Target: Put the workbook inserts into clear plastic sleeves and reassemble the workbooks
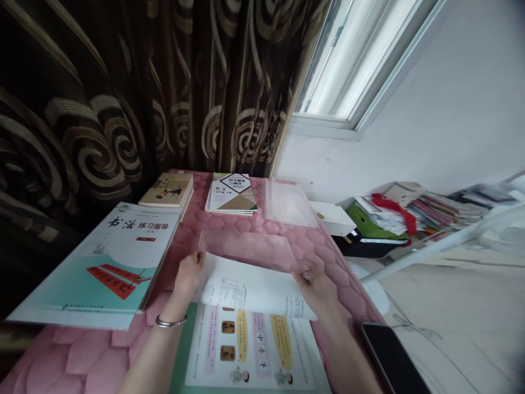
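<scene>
- At lower centre of the frame, the left hand (189,273) has its fingers (199,257) closed lightly on the left corner of a clear plastic sleeve (246,249), and the right hand (318,287) pinches the right corner; both are closed on it.
- Between the hands, the sleeve lies over the raised top of a white page (250,287), which curls up from an open workbook (246,350) at the bottom of the frame.
- Judging by its look, the sleeve is thin, light, floppy and slick, so it should be held at the corners or edges with both hands; the page is limp paper that creases easily.
- On the pink quilted worktop (90,355), a large teal-and-white book (106,262) lies to the left, with two smaller books (168,190) (232,192) and another clear sleeve (287,202) further up.
- Lower right, a dark phone (394,355) lies at the worktop's edge.
- Beyond, a patterned brown curtain (123,87) fills the upper left.
</scene>
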`<action>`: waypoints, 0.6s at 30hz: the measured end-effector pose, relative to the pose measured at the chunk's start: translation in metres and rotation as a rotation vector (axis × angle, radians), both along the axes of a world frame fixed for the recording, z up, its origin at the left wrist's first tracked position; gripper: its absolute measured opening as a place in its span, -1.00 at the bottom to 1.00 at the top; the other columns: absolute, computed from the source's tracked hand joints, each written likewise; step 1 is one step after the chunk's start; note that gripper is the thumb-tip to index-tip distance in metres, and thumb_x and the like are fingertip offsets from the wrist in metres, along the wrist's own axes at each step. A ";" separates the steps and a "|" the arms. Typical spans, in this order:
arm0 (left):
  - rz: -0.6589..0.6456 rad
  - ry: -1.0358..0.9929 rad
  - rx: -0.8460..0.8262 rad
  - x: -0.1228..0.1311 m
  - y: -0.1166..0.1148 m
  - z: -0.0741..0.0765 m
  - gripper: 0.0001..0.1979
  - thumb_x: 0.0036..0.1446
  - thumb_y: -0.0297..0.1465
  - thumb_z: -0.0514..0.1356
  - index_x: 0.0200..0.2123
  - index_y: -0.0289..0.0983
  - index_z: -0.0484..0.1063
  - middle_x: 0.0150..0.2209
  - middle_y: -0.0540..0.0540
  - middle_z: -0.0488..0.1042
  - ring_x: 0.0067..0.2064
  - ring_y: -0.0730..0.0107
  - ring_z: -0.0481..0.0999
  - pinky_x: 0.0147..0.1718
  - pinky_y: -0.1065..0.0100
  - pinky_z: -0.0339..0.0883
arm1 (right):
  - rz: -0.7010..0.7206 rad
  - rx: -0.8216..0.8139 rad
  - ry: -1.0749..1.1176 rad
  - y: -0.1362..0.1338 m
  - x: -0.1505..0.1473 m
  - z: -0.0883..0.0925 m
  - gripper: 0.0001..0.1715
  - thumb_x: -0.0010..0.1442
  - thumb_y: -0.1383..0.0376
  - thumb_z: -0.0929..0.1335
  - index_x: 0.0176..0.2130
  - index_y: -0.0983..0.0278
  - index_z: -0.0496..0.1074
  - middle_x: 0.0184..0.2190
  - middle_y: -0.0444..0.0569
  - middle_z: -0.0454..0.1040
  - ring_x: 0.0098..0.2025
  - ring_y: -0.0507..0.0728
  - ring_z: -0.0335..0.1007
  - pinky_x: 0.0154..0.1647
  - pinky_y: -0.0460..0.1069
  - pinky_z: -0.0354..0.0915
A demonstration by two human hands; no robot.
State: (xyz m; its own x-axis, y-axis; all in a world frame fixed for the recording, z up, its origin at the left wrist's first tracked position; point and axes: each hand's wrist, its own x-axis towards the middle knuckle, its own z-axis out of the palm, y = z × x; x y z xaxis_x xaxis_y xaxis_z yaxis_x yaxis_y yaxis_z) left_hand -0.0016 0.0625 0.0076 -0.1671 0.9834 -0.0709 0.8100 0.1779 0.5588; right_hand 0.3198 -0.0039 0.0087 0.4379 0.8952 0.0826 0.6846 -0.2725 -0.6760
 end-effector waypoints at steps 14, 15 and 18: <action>-0.112 -0.042 -0.031 -0.006 0.001 0.000 -0.70 0.28 -0.32 0.03 -0.44 -0.25 0.45 -0.29 -0.25 0.61 -0.23 0.17 0.59 -0.34 0.37 0.20 | -0.042 0.062 0.018 0.017 0.002 -0.021 -0.60 0.02 0.07 0.32 -0.20 0.28 0.39 -0.33 0.04 0.54 -0.32 0.20 0.50 -0.30 0.04 0.35; -0.107 -0.034 -0.031 -0.006 0.002 -0.001 -0.70 0.28 -0.33 0.02 -0.43 -0.26 0.46 -0.28 -0.27 0.61 -0.23 0.15 0.59 -0.34 0.36 0.20 | -0.076 0.067 0.009 0.014 0.006 -0.022 -0.60 0.02 0.05 0.33 -0.23 0.27 0.40 -0.31 0.06 0.55 -0.31 0.20 0.50 -0.28 0.05 0.36; -0.089 -0.034 -0.009 -0.007 0.003 -0.004 -0.68 0.29 -0.31 0.01 -0.42 -0.27 0.48 -0.28 -0.28 0.61 -0.22 0.14 0.59 -0.35 0.36 0.20 | -0.103 0.021 0.062 0.004 0.016 -0.022 -0.64 0.03 0.01 0.33 -0.34 0.25 0.42 -0.41 0.02 0.55 -0.39 0.20 0.49 -0.35 0.04 0.36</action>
